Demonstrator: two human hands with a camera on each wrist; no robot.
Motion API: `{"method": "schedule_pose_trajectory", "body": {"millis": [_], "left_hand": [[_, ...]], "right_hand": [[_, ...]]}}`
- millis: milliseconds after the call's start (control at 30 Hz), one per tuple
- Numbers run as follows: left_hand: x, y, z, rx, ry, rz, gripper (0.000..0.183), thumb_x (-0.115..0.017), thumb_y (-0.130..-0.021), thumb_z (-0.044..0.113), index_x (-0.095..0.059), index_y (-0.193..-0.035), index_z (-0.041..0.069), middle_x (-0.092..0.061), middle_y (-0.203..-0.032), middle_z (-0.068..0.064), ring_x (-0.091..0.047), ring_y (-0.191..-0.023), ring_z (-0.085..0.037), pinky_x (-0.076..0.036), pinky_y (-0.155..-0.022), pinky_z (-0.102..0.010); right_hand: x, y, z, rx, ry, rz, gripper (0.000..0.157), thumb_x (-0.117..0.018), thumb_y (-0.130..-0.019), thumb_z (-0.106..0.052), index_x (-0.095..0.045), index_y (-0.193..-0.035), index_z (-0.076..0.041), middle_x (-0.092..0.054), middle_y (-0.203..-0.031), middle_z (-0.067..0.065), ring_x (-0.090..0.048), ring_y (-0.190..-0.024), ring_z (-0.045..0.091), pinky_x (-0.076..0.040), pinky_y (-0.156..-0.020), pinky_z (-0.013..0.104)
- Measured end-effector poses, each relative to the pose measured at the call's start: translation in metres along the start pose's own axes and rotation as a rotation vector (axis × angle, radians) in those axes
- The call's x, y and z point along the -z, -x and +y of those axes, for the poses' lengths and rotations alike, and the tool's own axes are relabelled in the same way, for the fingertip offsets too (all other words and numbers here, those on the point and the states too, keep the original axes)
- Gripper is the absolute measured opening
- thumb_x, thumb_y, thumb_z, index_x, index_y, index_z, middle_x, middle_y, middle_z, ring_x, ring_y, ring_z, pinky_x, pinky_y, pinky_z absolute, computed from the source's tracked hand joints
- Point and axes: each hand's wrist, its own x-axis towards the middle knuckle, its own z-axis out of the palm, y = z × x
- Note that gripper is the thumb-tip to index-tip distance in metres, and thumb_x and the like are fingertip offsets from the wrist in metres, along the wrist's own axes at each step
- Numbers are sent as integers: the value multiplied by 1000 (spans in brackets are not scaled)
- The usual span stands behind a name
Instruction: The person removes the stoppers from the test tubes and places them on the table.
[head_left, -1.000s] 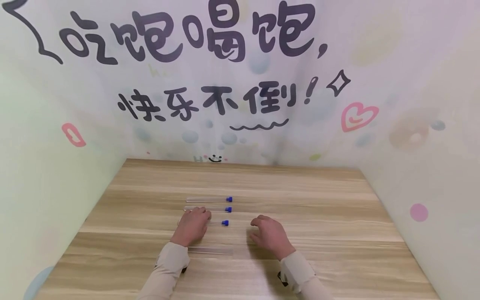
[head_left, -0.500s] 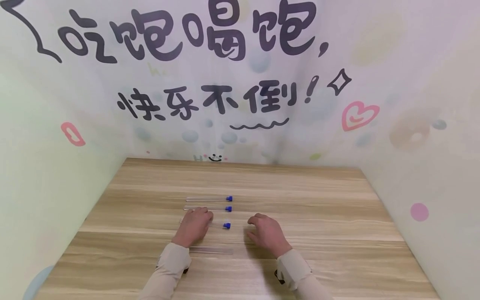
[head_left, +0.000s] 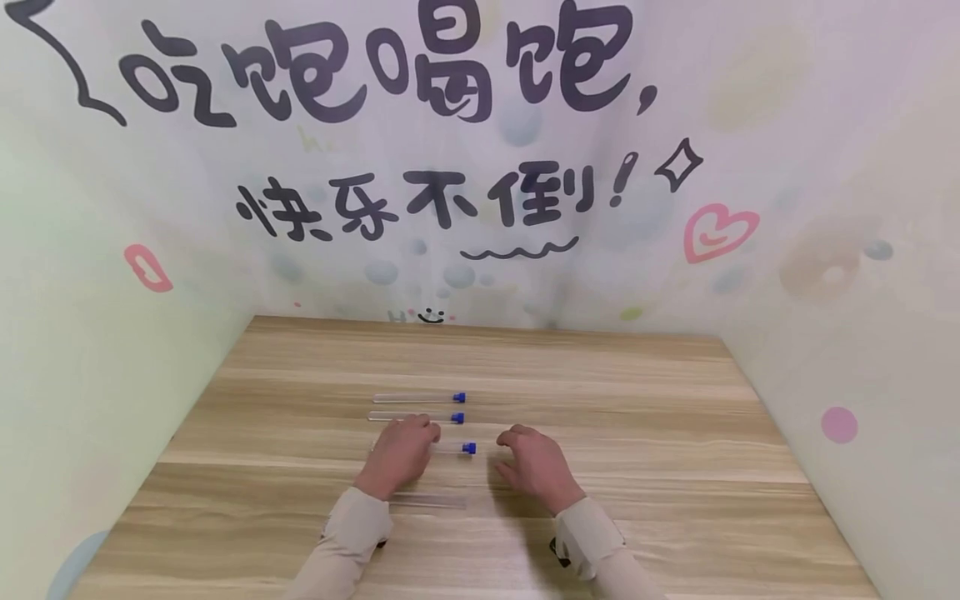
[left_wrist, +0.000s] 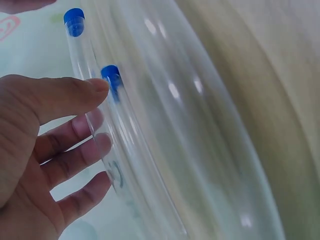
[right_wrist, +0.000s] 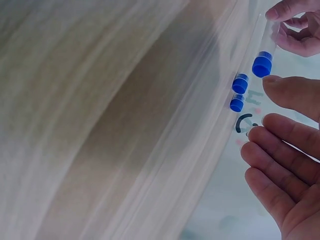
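My left hand [head_left: 403,450] pinches a clear test tube with a blue cap [head_left: 468,448], the cap end toward the right. In the right wrist view, the held test tube [right_wrist: 262,65] is between the left thumb and fingers, apart from the two capped tubes beyond. Those two test tubes [head_left: 416,398] lie parallel on the table, farther back. Across from the cap, my right hand [head_left: 536,467] has relaxed fingers and touches nothing. A clear tube [head_left: 431,501], with no cap visible, lies nearer me, partly covered by the left hand and sleeve.
The wood-grain table [head_left: 637,392] meets a printed backdrop [head_left: 450,283] at the back and pale walls at both sides. In the left wrist view, a large, blurred clear tube [left_wrist: 200,115] fills the foreground.
My left hand has shifted slightly right with the capped test tube, bringing its blue cap nearer the right hand. The right hand moved slightly left, then held nearly still.
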Motion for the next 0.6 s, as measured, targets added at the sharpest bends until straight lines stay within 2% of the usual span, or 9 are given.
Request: {"method": "schedule_pose_trajectory", "body": {"millis": [300, 600], "left_hand": [[13, -1, 17, -58, -45, 1, 10, -73, -79, 10, -67, -87, 13, -63, -86, 0, -61, -83, -18, -53, -68, -36], [16, -3, 30, -80, -53, -7, 8, -71, -81, 11, -67, -88, 13, -62, -86, 1, -61, -82, -16, -52, -67, -33]], "right_hand": [[3, 2, 0, 4, 2, 13, 25, -79, -76, -21, -71, -95, -6, -70, -92, 6, -67, -80, 20, -55, -68, 34], [2, 6, -1, 11, -7, 25, 22, -79, -76, -20, -72, -93, -8, -71, -92, 4, -67, -81, 18, -55, -71, 32]]}}
